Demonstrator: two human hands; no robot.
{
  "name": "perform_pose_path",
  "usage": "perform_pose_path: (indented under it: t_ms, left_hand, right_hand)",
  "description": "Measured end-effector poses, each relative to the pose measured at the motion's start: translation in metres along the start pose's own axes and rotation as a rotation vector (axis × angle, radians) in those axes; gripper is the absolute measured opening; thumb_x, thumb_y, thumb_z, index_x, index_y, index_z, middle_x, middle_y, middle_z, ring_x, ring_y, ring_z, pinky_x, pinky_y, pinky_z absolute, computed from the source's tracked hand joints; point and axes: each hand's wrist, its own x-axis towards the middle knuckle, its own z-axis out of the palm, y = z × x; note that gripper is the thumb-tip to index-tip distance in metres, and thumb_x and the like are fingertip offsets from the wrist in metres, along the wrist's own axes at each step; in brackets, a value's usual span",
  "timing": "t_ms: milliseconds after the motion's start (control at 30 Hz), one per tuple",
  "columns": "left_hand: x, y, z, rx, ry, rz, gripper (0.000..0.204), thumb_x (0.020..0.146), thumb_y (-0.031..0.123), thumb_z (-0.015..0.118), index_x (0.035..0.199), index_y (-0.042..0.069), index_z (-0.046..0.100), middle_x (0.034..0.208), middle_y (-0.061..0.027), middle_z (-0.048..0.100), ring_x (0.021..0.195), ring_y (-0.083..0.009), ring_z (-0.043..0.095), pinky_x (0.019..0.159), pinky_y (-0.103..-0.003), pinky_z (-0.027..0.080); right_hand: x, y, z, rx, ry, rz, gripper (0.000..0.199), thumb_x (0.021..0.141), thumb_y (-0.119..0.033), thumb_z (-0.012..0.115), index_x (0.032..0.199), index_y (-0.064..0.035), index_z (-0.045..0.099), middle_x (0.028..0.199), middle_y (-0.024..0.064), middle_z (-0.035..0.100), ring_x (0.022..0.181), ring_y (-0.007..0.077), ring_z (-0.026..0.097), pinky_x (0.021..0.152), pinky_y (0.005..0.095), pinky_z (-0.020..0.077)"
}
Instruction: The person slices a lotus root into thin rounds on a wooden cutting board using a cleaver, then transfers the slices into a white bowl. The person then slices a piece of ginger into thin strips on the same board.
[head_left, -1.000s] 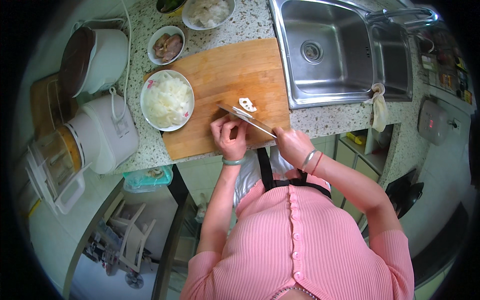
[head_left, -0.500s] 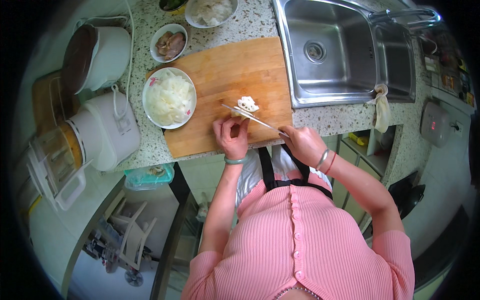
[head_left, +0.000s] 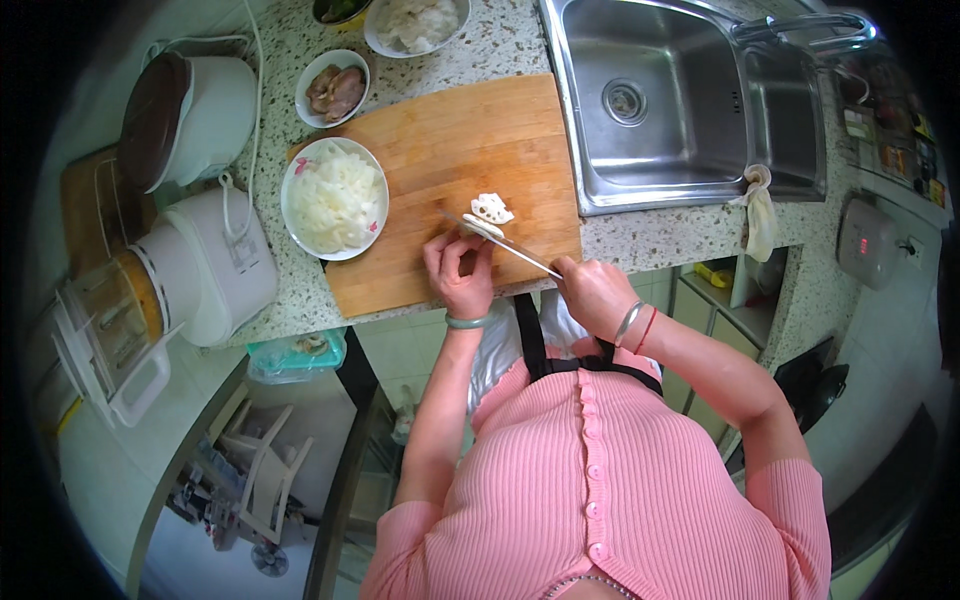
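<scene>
My right hand [head_left: 598,297] is wrapped round the handle of a kitchen knife [head_left: 527,259], whose blade slants up and left across the wooden cutting board [head_left: 440,140]. White lotus root slices [head_left: 491,208], with holes in them, lie just beyond the blade. My left hand [head_left: 459,274] is closed, fingertips pinching a piece of lotus root against the board beside the blade; most of that piece is hidden by the fingers and knife. Left of the board's middle, a white plate [head_left: 290,222] with red marks holds a heap of thin pale slices.
Behind that plate stands a small bowl of meat pieces [head_left: 336,92], and farther back a bowl of white shreds [head_left: 415,25]. A steel double sink [head_left: 660,193] borders the board on the right; a cloth [head_left: 760,215] hangs over its front. White appliances [head_left: 205,260] line the left.
The knife blade has shifted slightly, and another slice now shows separated along its far side. My right hand has moved a little left; my left hand keeps its place.
</scene>
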Motion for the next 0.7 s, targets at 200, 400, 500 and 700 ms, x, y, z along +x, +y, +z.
perform_pose_path:
  t_ms: [200,400,500,700]
  left_hand:
    - [0.0,-0.005,-0.002,0.049,0.003,0.067,0.021,0.071,-0.003,0.076,0.084,0.006,0.062,0.095,-0.0088,0.058,0.085,-0.0244,0.059,0.074,-0.034,0.051]
    - [-0.003,-0.006,0.001,-0.003,-0.001,0.022,0.019,0.074,-0.002,0.076,0.085,0.005,0.062,0.097,-0.0087,0.057,0.082,-0.0218,0.059,0.073,-0.032,0.051]
    - [-0.003,-0.009,0.002,0.006,0.011,0.057,0.019,0.075,-0.002,0.076,0.085,0.005,0.062,0.097,-0.0084,0.057,0.082,-0.0213,0.059,0.073,-0.032,0.051]
    - [-0.003,-0.002,0.001,0.025,0.011,0.079,0.016,0.077,0.0,0.075,0.086,0.005,0.063,0.099,-0.0086,0.057,0.084,-0.0208,0.059,0.071,-0.031,0.051]
  right_hand:
    - [0.002,-0.009,-0.008,-0.03,-0.01,0.004,0.013,0.084,-0.007,0.052,0.091,0.0017,0.06,0.082,0.0234,0.068,0.078,0.0395,0.069,0.068,0.0475,0.0553]
    - [0.0,-0.01,-0.005,-0.031,0.017,0.024,0.014,0.083,-0.005,0.053,0.089,0.002,0.063,0.086,0.0228,0.069,0.082,0.0378,0.07,0.07,0.0454,0.0566]
    - [0.002,-0.012,-0.006,-0.016,0.008,-0.008,0.015,0.082,-0.005,0.054,0.09,0.0015,0.065,0.087,0.0228,0.069,0.084,0.0372,0.07,0.071,0.0449,0.0569]
    - [0.008,-0.003,0.015,0.006,0.121,-0.032,0.012,0.085,-0.008,0.053,0.087,-0.0004,0.062,0.081,0.0244,0.067,0.077,0.0412,0.068,0.068,0.0483,0.0547]
